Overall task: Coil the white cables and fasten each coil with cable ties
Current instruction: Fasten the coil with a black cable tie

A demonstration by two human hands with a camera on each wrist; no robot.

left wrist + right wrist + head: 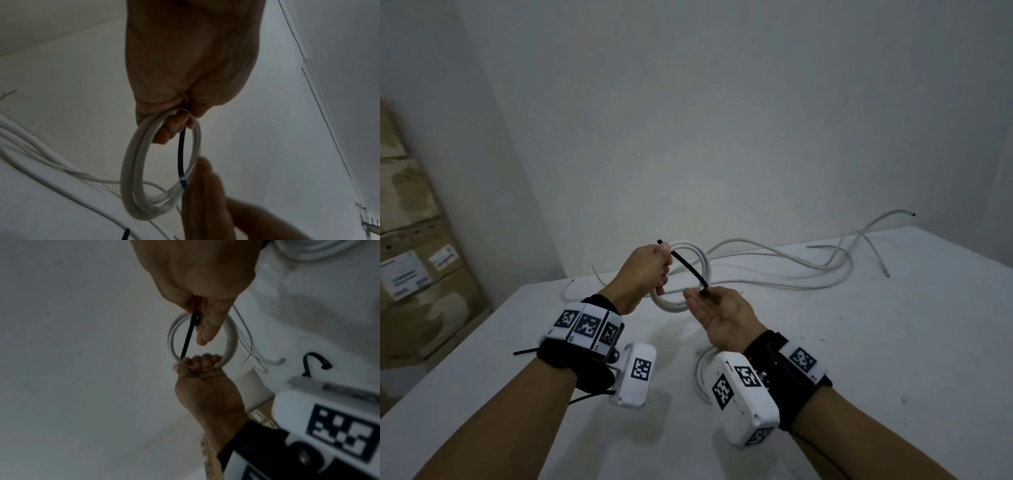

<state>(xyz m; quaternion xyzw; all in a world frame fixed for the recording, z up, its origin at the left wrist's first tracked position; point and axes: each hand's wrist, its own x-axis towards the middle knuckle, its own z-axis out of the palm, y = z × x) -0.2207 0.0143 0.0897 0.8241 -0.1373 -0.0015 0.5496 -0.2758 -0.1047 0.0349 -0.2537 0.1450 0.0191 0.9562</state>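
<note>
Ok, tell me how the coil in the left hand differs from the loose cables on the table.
The coil is wound into a tight round loop; the loose cables sprawl in long open curves. The left hand holds the coil up, a black cable tie crossing it; the loose cables lie untied on the table. Both are white.
</note>
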